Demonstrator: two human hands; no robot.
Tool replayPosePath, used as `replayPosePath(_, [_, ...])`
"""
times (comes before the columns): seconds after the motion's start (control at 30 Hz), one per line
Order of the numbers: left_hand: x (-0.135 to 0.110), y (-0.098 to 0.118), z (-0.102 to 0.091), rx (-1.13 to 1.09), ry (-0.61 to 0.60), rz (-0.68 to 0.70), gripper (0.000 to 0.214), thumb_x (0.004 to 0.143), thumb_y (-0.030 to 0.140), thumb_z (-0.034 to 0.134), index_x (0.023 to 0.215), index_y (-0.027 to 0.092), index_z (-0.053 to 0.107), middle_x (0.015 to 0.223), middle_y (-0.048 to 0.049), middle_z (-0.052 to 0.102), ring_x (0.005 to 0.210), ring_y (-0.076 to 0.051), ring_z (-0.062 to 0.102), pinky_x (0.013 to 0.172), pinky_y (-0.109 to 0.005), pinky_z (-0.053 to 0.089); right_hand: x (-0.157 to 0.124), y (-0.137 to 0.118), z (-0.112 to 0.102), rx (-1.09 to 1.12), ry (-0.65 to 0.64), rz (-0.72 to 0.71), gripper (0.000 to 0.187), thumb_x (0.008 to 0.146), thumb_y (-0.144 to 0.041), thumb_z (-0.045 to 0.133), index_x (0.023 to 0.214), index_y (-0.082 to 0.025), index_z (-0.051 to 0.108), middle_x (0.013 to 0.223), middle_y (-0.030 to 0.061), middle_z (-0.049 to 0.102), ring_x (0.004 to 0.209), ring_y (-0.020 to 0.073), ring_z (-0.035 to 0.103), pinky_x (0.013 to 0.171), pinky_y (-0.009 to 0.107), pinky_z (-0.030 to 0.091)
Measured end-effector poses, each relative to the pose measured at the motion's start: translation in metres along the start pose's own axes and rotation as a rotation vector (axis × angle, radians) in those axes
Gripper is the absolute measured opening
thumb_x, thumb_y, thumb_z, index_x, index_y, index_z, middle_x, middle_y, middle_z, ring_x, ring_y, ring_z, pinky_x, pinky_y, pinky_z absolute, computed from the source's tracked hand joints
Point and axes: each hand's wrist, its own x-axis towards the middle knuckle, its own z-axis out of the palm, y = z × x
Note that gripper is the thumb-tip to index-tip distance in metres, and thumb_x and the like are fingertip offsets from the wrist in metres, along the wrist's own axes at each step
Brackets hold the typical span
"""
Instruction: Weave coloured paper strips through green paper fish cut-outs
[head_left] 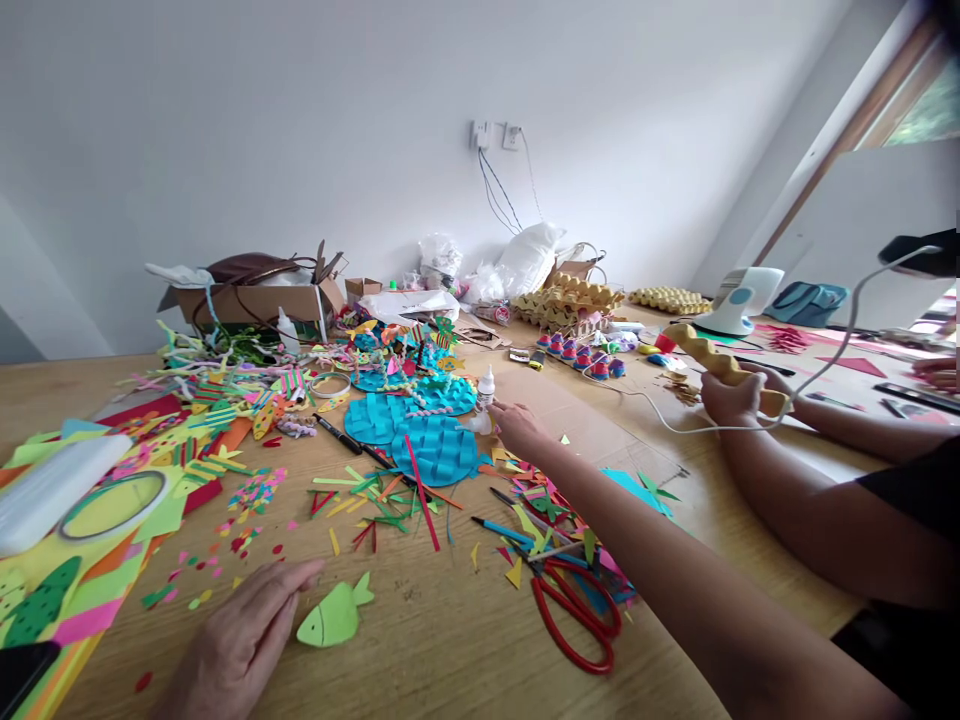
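— What's nearest?
— The left hand (240, 640) lies flat on the tabletop (450, 650), fingers loosely spread and holding nothing. Just beside it lies the green paper fish (334, 615), its long axis diagonal, head near-left and tail far-right.
— And farther out?
— Past the red scissors (574, 610), the right hand (519, 428) touches the base of the upright glue bottle (486, 388), nozzle up. I cannot tell whether its fingers grip it.

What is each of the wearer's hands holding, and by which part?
Left hand holds nothing, flat beside the green paper fish. Right hand touches the small white glue bottle low down; grip unclear.
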Motion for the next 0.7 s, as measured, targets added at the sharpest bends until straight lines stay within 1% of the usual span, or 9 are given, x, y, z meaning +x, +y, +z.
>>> replayPosePath(0.1, [-0.002,-0.002,0.000,-0.031,-0.041,-0.033,0.021,0.087,0.029,0.041,0.096,0.024,0.060,0.083,0.0003,0.071,0.074,-0.014,0.067,0.069,-0.019,0.053,-0.003,-0.002,-0.003,-0.003,0.001,0.018,0.034,0.087,-0.027,0.050,0.119,-0.016,0.048,0.121,0.0092,0.051,0.105,0.0217,0.052,0.090,0.043,0.039])
replayPosePath(0.2, [-0.003,-0.003,0.001,-0.052,-0.059,-0.061,0.021,0.086,0.024,0.041,0.095,0.023,0.060,0.083,-0.0005,0.070,0.075,-0.014,0.067,0.068,-0.020,0.053,-0.007,-0.004,-0.007,-0.001,0.015,0.035,0.038,0.082,-0.011,0.051,0.120,-0.015,0.049,0.123,0.0116,0.052,0.106,0.0218,0.052,0.092,0.037,0.036])
replayPosePath(0.27, [-0.003,-0.003,0.001,-0.061,-0.051,-0.073,0.021,0.085,0.020,0.040,0.094,0.021,0.059,0.082,-0.0012,0.070,0.074,-0.014,0.066,0.068,-0.020,0.053,-0.011,-0.006,-0.012,0.007,0.043,0.040,0.043,0.077,-0.004,0.048,0.117,-0.016,0.052,0.120,0.0121,0.054,0.104,0.0223,0.054,0.090,0.034,0.036])
replayPosePath(0.33, [-0.003,-0.004,0.001,-0.059,-0.056,-0.106,0.022,0.084,0.019,0.039,0.090,0.020,0.060,0.079,-0.0019,0.069,0.075,-0.015,0.066,0.068,-0.022,0.053,-0.016,-0.010,-0.019,0.020,0.087,0.035,0.042,0.075,-0.002,0.044,0.114,-0.015,0.055,0.116,0.0125,0.056,0.100,0.0233,0.054,0.086,0.034,0.038])
replayPosePath(0.43, [-0.005,-0.007,0.002,-0.066,-0.086,-0.165,0.024,0.083,0.019,0.039,0.088,0.018,0.062,0.081,-0.0035,0.069,0.077,-0.016,0.065,0.070,-0.025,0.052,-0.031,-0.023,-0.039,0.043,0.189,0.017,0.041,0.075,-0.001,0.039,0.109,-0.014,0.058,0.114,0.0130,0.055,0.101,0.0240,0.051,0.084,0.033,0.039])
replayPosePath(0.53, [-0.006,-0.008,0.001,-0.094,-0.133,-0.216,0.026,0.081,0.015,0.037,0.086,0.018,0.063,0.082,-0.0041,0.069,0.082,-0.018,0.064,0.073,-0.028,0.051,-0.056,-0.045,-0.069,0.070,0.328,-0.019,0.037,0.076,-0.002,0.036,0.101,-0.015,0.060,0.111,0.0119,0.053,0.104,0.0234,0.047,0.084,0.033,0.039])
replayPosePath(0.63, [-0.006,-0.006,-0.001,-0.155,-0.184,-0.240,0.029,0.079,0.010,0.035,0.085,0.017,0.062,0.083,-0.0044,0.068,0.081,-0.017,0.063,0.071,-0.027,0.050,-0.094,-0.076,-0.100,0.260,0.671,-0.280,0.028,0.078,-0.008,0.039,0.089,-0.019,0.062,0.095,0.0090,0.056,0.090,0.0203,0.051,0.076,0.032,0.044])
replayPosePath(0.67, [-0.005,-0.005,-0.002,-0.175,-0.194,-0.242,0.030,0.078,0.008,0.034,0.085,0.017,0.062,0.083,-0.0046,0.067,0.080,-0.016,0.063,0.070,-0.026,0.050,-0.109,-0.086,-0.108,0.319,0.718,-0.383,0.027,0.080,-0.012,0.040,0.091,-0.023,0.062,0.095,0.0071,0.056,0.088,0.0194,0.052,0.075,0.033,0.046])
replayPosePath(0.7, [-0.004,-0.004,-0.004,-0.191,-0.197,-0.243,0.031,0.077,0.007,0.033,0.084,0.017,0.062,0.083,-0.0046,0.067,0.079,-0.016,0.062,0.069,-0.026,0.050,-0.125,-0.096,-0.113,0.338,0.726,-0.435,0.027,0.082,-0.016,0.041,0.094,-0.030,0.061,0.097,0.0039,0.056,0.088,0.0179,0.053,0.072,0.031,0.047])
